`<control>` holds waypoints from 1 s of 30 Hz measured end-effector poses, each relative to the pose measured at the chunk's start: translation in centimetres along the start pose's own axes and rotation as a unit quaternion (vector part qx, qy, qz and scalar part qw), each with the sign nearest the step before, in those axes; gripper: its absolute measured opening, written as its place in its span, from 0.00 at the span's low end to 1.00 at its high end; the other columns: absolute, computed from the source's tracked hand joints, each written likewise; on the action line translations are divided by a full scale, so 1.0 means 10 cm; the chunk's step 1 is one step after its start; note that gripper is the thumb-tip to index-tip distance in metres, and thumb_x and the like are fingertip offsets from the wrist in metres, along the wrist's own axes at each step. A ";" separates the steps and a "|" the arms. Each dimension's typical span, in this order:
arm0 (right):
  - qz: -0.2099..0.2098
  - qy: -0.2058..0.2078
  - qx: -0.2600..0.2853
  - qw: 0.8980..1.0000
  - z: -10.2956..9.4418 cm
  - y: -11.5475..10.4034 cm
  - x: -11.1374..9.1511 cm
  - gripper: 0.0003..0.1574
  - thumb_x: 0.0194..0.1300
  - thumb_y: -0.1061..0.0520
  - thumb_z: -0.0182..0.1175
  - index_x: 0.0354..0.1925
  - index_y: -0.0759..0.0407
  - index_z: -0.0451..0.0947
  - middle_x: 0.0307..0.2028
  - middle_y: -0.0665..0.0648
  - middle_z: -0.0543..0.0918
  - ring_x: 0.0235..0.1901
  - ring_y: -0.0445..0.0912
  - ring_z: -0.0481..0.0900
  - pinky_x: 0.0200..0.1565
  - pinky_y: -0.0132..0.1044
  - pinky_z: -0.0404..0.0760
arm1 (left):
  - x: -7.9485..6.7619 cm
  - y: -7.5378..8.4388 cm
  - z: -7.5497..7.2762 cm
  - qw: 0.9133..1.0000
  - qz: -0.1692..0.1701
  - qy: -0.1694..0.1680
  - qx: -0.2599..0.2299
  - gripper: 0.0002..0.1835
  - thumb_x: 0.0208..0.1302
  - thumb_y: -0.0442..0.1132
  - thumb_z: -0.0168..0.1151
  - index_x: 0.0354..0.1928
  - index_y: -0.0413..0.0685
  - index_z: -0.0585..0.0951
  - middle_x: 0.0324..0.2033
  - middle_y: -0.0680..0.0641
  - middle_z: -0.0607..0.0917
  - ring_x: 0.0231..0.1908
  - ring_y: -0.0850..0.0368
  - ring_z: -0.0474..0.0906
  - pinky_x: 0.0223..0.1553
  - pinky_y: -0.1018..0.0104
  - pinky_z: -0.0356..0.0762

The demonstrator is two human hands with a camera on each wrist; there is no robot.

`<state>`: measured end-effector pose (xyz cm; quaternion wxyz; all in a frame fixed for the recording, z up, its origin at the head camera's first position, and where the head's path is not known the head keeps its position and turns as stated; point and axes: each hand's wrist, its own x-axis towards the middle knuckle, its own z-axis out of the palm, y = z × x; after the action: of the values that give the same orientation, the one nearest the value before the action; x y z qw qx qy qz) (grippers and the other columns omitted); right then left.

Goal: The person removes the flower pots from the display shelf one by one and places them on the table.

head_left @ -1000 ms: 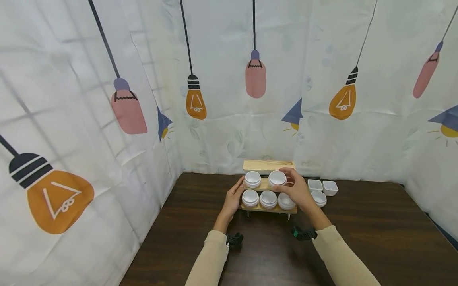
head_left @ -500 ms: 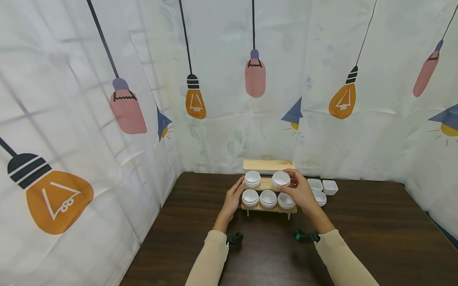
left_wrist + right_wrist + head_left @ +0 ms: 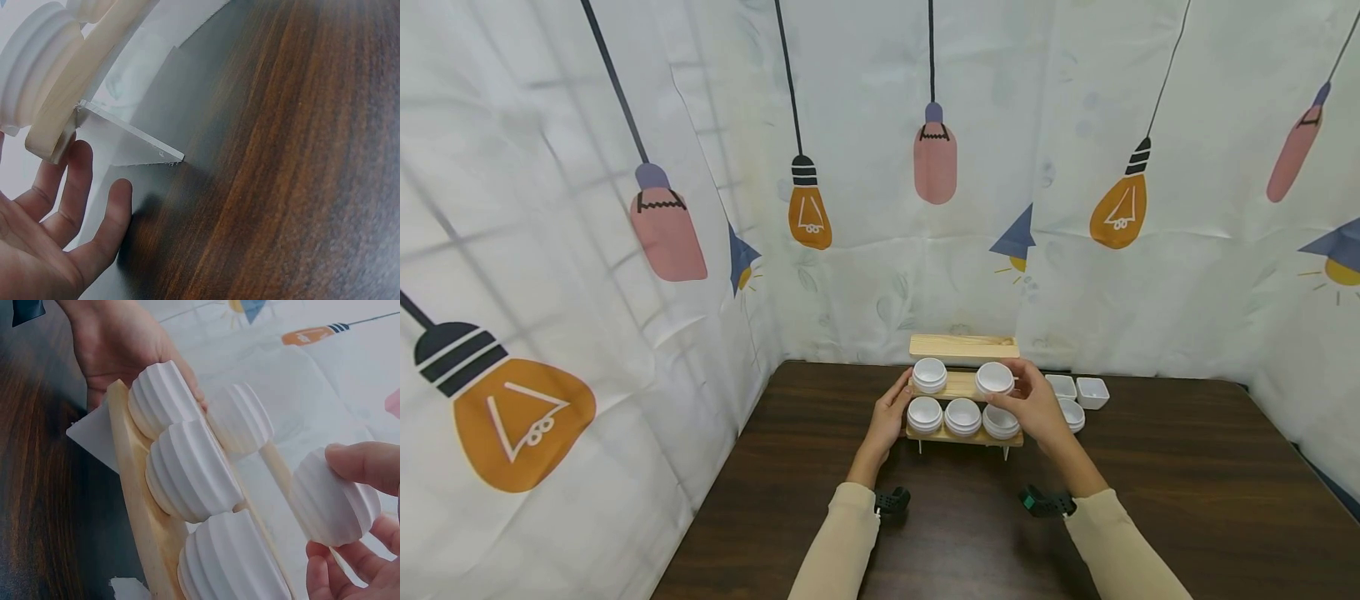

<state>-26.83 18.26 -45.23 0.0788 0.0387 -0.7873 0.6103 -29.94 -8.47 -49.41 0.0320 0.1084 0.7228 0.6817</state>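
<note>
A tiered wooden rack point(image 3: 958, 386) stands on the table, carrying small white ribbed bowls. My right hand point(image 3: 1033, 410) pinches one white bowl point(image 3: 995, 377) at the right of the middle tier, thumb on its near side; in the right wrist view the bowl point(image 3: 331, 500) is tilted, with fingers beneath it. At the rack's left end is my left hand point(image 3: 883, 425), holding the end of the wooden shelf point(image 3: 72, 81) in its fingers. Beside it sits another bowl point(image 3: 929, 376) on the middle tier. The front tier bears a row of three bowls point(image 3: 962, 417).
Two square white dishes point(image 3: 1092, 393) and a round white bowl point(image 3: 1072, 414) stand right of the rack, partly behind my right hand. The rack's top tier point(image 3: 964, 346) is bare wood. A patterned curtain point(image 3: 865, 283) hangs behind the dark table point(image 3: 1180, 467).
My right hand has slid the bowl it grips a short way to the right along the middle tier. My left hand has stayed at the rack's left end.
</note>
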 end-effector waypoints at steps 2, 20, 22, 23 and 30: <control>0.004 0.003 -0.001 1.000 -0.01 0.01 -0.01 0.40 0.60 0.59 0.75 0.66 0.60 0.70 0.58 0.63 0.78 0.48 0.41 0.76 0.48 0.26 0.77 | 0.01 -0.01 0.00 1.000 -0.002 -0.001 -0.001 0.26 0.82 0.45 0.48 0.78 0.59 0.66 0.75 0.46 0.70 0.70 0.42 0.70 0.74 0.39 0.62; -0.008 0.011 0.000 1.000 -0.16 0.09 -0.13 0.42 0.60 0.59 0.75 0.68 0.62 0.68 0.58 0.64 0.78 0.47 0.37 0.77 0.48 0.23 0.77 | 0.18 -0.35 0.02 1.000 0.001 0.020 0.010 0.28 0.81 0.54 0.47 0.78 0.62 0.65 0.75 0.50 0.70 0.72 0.45 0.68 0.73 0.39 0.62; -0.008 0.013 0.000 1.000 -0.17 0.10 -0.15 0.42 0.60 0.60 0.75 0.68 0.62 0.68 0.58 0.64 0.77 0.47 0.37 0.77 0.47 0.23 0.78 | 0.18 -0.34 0.02 1.000 -0.002 0.021 0.011 0.28 0.81 0.54 0.47 0.78 0.63 0.65 0.75 0.50 0.69 0.71 0.45 0.69 0.72 0.39 0.64; -0.007 0.014 0.001 1.000 -0.18 0.11 -0.15 0.42 0.60 0.60 0.75 0.68 0.62 0.69 0.58 0.65 0.77 0.47 0.37 0.77 0.47 0.23 0.78 | 0.18 -0.34 0.02 1.000 -0.003 0.021 0.011 0.27 0.81 0.54 0.47 0.78 0.63 0.65 0.76 0.50 0.69 0.71 0.45 0.69 0.72 0.39 0.64; 0.006 0.032 -0.004 0.999 -0.24 0.13 -0.18 0.42 0.60 0.59 0.76 0.68 0.60 0.69 0.57 0.61 0.77 0.47 0.40 0.75 0.45 0.24 0.78 | 0.15 -0.28 0.02 1.000 -0.003 0.016 0.005 0.26 0.82 0.50 0.48 0.78 0.65 0.65 0.77 0.50 0.66 0.76 0.45 0.63 0.76 0.39 0.57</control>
<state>-25.06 20.80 -46.18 0.1008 0.0139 -0.7868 0.6088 -31.68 -8.13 -52.01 0.0218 0.0957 0.7271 0.6795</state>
